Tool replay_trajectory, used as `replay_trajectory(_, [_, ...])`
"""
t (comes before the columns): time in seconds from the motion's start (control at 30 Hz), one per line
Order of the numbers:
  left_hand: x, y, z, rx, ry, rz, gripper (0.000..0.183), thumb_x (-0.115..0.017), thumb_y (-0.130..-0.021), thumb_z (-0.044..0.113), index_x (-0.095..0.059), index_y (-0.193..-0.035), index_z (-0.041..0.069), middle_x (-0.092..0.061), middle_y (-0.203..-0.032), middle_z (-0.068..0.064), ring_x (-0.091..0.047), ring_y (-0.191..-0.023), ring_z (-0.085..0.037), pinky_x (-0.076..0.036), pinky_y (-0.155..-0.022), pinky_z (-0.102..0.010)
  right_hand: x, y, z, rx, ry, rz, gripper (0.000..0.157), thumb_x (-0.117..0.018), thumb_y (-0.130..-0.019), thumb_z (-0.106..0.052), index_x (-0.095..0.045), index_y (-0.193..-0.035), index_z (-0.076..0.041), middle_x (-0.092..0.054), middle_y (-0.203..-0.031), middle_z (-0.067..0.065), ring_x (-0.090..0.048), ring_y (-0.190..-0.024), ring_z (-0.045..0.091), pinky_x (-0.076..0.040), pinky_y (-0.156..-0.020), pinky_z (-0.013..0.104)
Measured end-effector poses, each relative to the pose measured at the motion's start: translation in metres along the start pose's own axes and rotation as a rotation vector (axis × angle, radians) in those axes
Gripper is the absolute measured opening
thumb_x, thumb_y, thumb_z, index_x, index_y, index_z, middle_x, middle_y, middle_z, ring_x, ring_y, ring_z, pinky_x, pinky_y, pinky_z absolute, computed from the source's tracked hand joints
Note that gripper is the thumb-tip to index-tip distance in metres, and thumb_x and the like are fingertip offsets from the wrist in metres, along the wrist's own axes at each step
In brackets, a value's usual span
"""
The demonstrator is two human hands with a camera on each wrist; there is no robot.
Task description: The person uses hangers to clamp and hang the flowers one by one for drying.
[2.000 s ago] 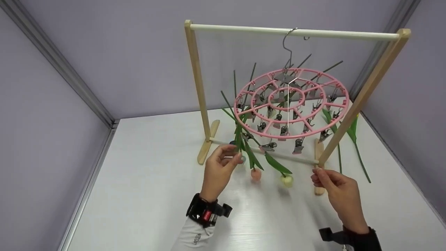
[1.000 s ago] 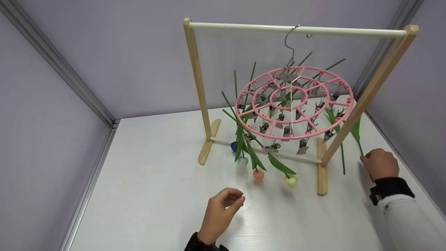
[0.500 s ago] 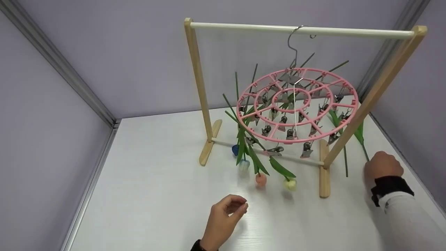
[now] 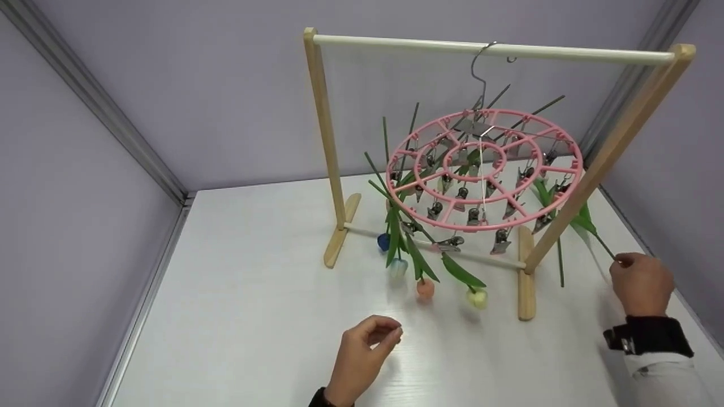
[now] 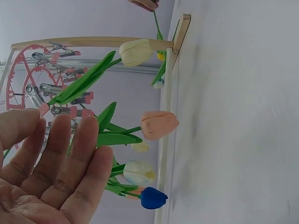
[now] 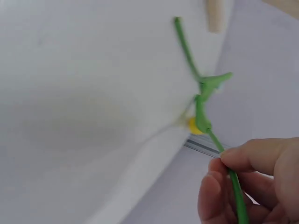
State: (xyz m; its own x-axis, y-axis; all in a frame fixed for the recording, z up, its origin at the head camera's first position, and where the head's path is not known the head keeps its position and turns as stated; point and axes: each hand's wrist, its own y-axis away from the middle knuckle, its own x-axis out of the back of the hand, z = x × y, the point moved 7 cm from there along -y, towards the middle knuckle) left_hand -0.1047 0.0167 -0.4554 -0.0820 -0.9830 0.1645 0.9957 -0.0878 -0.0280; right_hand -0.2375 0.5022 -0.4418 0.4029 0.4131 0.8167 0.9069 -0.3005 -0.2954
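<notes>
My right hand [image 4: 642,282] pinches the green stem [image 6: 237,193] of a yellow tulip [image 6: 194,126] at the right side of the table. My left hand [image 4: 365,353] is near the front, fingers loosely curved, holding nothing. A round pink clip hanger [image 4: 474,228] with several metal clips hangs from the rack's bar [image 4: 396,41]. Several tulips hang head-down from it: a dark blue tulip [image 4: 383,242], a pale blue tulip [image 4: 399,267], a peach tulip [image 4: 425,289] and a cream tulip [image 4: 477,298], their stems reaching up past the ring.
The rack's wooden right post [image 4: 611,152] and its foot [image 4: 526,297] stand between the hanging tulips and my right hand. Another flower's stem [image 4: 561,265] lies on the white table [image 4: 243,316] beside that foot. Pale walls enclose the back and sides.
My left hand has come away from the hanging tulips toward the front. The right hand has gone to the right, taken the yellow tulip's stem and drawn it slightly right.
</notes>
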Motion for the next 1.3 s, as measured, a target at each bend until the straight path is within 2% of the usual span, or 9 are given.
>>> replay_trajectory(0.2, [0.002,0.003,0.006,-0.032,-0.026,0.002,0.014,-0.068,-0.096,0.026,-0.074,-0.098,0.014,-0.072,-0.093,0.003,-0.069,-0.086,-0.011,-0.057,-0.079,-0.027,0.046,0.004,-0.028,0.001,0.019,0.188,0.022,-0.057,-0.090,-0.002,-0.072,-0.095,0.013,-0.067,-0.084,0.032,-0.060,-0.074,0.054,-0.041,-0.057,0.054])
replay_trajectory(0.3, [0.003,0.004,0.008,-0.047,-0.047,-0.001,0.015,-0.068,-0.096,0.029,-0.076,-0.098,0.016,-0.071,-0.093,0.006,-0.068,-0.087,-0.010,-0.057,-0.081,-0.027,0.069,0.008,-0.045,0.039,0.039,0.251,0.022,-0.057,-0.090,-0.003,-0.072,-0.093,0.014,-0.067,-0.084,0.032,-0.060,-0.074,0.053,-0.040,-0.056,0.052])
replay_trajectory(0.47, [-0.001,0.004,0.016,-0.107,-0.081,-0.005,0.017,-0.068,-0.096,0.028,-0.077,-0.099,0.014,-0.071,-0.093,0.007,-0.068,-0.087,-0.010,-0.057,-0.081,-0.026,0.103,0.016,-0.066,0.029,0.041,0.212,0.023,-0.055,-0.091,-0.002,-0.071,-0.093,0.016,-0.066,-0.086,0.035,-0.062,-0.069,0.049,-0.031,-0.050,0.021])
replay_trajectory(0.57, [-0.003,0.003,0.023,-0.148,-0.084,-0.006,0.018,-0.067,-0.097,0.026,-0.077,-0.099,0.012,-0.071,-0.094,0.005,-0.068,-0.088,-0.010,-0.057,-0.081,-0.027,0.116,0.024,-0.080,0.020,0.049,0.203,0.022,-0.054,-0.091,0.001,-0.069,-0.093,0.017,-0.064,-0.086,0.037,-0.061,-0.069,0.050,-0.031,-0.051,0.019])
replay_trajectory(0.73, [-0.006,0.001,0.026,-0.156,-0.094,-0.012,0.019,-0.067,-0.097,0.029,-0.077,-0.099,0.014,-0.071,-0.094,0.006,-0.067,-0.088,-0.009,-0.057,-0.081,-0.027,0.129,0.036,-0.102,0.105,0.053,0.183,0.015,-0.057,-0.087,0.008,-0.066,-0.086,0.020,-0.061,-0.078,0.039,-0.058,-0.063,0.051,-0.027,-0.046,0.014])
replay_trajectory(0.83, [-0.007,-0.001,0.026,-0.150,-0.101,-0.016,0.018,-0.067,-0.096,0.028,-0.077,-0.100,0.014,-0.071,-0.094,0.006,-0.067,-0.088,-0.009,-0.057,-0.081,-0.027,0.133,0.041,-0.109,0.146,0.030,0.135,0.012,-0.059,-0.084,0.009,-0.066,-0.085,0.019,-0.061,-0.074,0.036,-0.052,-0.047,0.026,-0.024,-0.042,0.011])
replay_trajectory(0.97, [-0.009,-0.003,0.027,-0.157,-0.100,-0.020,0.018,-0.067,-0.096,0.028,-0.077,-0.100,0.014,-0.072,-0.095,0.005,-0.067,-0.089,-0.009,-0.057,-0.081,-0.027,0.136,0.047,-0.111,0.113,-0.040,0.050,0.013,-0.060,-0.087,0.009,-0.066,-0.094,0.019,-0.063,-0.082,0.036,-0.037,-0.056,-0.013,-0.031,-0.046,0.006])
replay_trajectory(1.13, [-0.011,-0.005,0.031,-0.176,-0.093,-0.026,0.020,-0.067,-0.097,0.031,-0.077,-0.099,0.014,-0.071,-0.094,0.007,-0.068,-0.088,-0.008,-0.057,-0.081,-0.027,0.143,0.055,-0.117,0.031,-0.093,0.009,0.018,-0.062,-0.092,0.002,-0.065,-0.104,0.016,-0.064,-0.098,0.036,-0.034,-0.064,-0.024,-0.034,-0.055,0.000])
replay_trajectory(1.3, [-0.017,-0.009,0.039,-0.194,-0.089,-0.056,0.021,-0.066,-0.096,0.034,-0.077,-0.099,0.016,-0.071,-0.093,0.010,-0.068,-0.088,-0.007,-0.057,-0.081,-0.026,0.157,0.063,-0.137,0.027,-0.098,0.089,0.016,-0.068,-0.090,0.002,-0.067,-0.102,0.013,-0.065,-0.097,0.033,-0.034,-0.062,-0.024,-0.032,-0.056,-0.002])
